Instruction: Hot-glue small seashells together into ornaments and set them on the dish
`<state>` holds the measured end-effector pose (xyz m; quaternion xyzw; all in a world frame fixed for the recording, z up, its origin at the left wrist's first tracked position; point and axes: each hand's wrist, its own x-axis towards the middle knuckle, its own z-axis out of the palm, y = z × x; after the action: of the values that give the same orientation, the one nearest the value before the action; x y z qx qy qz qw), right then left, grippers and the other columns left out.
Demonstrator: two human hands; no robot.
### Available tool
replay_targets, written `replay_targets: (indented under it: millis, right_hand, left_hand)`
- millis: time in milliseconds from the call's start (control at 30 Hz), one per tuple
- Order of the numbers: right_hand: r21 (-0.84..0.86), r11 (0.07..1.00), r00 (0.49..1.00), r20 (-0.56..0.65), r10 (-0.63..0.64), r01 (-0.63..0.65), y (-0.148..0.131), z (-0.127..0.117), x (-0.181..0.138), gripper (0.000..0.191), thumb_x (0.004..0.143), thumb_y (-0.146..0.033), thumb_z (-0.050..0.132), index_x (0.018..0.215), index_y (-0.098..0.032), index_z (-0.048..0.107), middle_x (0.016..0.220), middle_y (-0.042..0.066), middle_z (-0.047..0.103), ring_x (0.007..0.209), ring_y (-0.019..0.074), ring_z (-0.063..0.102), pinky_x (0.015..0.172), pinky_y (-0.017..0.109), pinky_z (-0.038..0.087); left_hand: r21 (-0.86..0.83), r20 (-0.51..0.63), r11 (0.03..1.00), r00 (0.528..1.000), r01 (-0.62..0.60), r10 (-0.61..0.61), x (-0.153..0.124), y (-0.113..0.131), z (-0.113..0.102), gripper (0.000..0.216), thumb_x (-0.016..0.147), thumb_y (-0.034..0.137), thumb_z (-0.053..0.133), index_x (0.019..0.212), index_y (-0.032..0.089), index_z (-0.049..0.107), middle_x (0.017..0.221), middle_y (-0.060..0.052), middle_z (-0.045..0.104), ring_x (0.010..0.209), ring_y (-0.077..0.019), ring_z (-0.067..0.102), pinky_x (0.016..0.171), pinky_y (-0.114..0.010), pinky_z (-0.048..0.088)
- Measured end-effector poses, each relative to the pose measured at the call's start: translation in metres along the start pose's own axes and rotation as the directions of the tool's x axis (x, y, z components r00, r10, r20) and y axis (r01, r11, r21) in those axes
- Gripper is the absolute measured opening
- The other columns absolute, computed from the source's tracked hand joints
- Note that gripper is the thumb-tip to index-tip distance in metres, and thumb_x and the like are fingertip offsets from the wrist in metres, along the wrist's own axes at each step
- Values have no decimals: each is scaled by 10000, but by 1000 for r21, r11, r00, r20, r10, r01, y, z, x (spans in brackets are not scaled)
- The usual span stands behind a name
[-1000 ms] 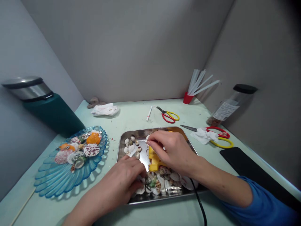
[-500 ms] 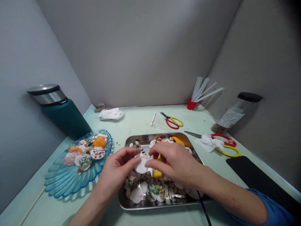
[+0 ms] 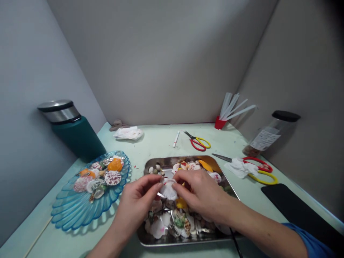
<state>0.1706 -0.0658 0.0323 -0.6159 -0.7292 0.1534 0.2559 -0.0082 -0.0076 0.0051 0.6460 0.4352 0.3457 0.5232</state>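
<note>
White, ribbed, fan-shaped shell point(image 3: 168, 191) is between left hand point(image 3: 138, 196) and right hand point(image 3: 205, 191), above the rectangular, silvery metal tray point(image 3: 161, 245). Fingers of both pinch its edges; neither hand nearer. Broad axis: roughly left-to-right.

Held shell point(image 3: 168, 191): white. Plate point(image 3: 77, 212): translucent blue. Fan shell point(image 3: 113, 177) on plate: white, purplish-brown streaks. Spiral shell point(image 3: 187, 226): cream, dark brown spots. Flask point(image 3: 77, 137): teal, silver. Small scissors point(image 3: 194, 138): red, yellow handles. Table point(image 3: 161, 139): pale green.
</note>
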Motion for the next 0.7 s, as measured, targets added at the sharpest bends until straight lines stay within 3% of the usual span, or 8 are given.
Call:
replay_targets:
  millis: [267,367,567,700]
  right_hand:
    - [53,998,999,27,28,-29,-2,-1,0,147,862,-237,511,783,-184,623,671,-3,630,632,129,546,603,237,337]
    - [122,990,997,53,58,-65,-2,-2,2,153,856,-255,524,768,-183,626,643,-17,605,604,115,518,570,222,322]
    - [230,968,992,102,78,-99,0,-4,4,177,843,-262,551,701,-173,607,580,-42,540,552,89,470,513,201,291]
    - [286,954,994,76,72,-91,-1,-4,5,85,816,-267,602,801,-185,619,613,-48,557,574,89,492,538,195,316]
  left_hand:
    - [237,13,948,976,-215,218,-4,2,-2,113,769,236,627,841,225,713,802,7,738,706,-148,666,656,-214,524]
    - [280,25,928,968,-246,249,-5,1,-2,111,786,239,615,852,231,705,821,11,733,720,-142,661,662,-208,516]
    - [122,53,985,992,-119,113,-4,0,1,116,770,270,629,851,209,685,763,2,705,622,-140,633,570,-220,526]
    - [28,60,999,998,-35,33,-4,1,3,116,760,288,638,826,200,675,717,6,682,586,-131,606,530,-213,520]
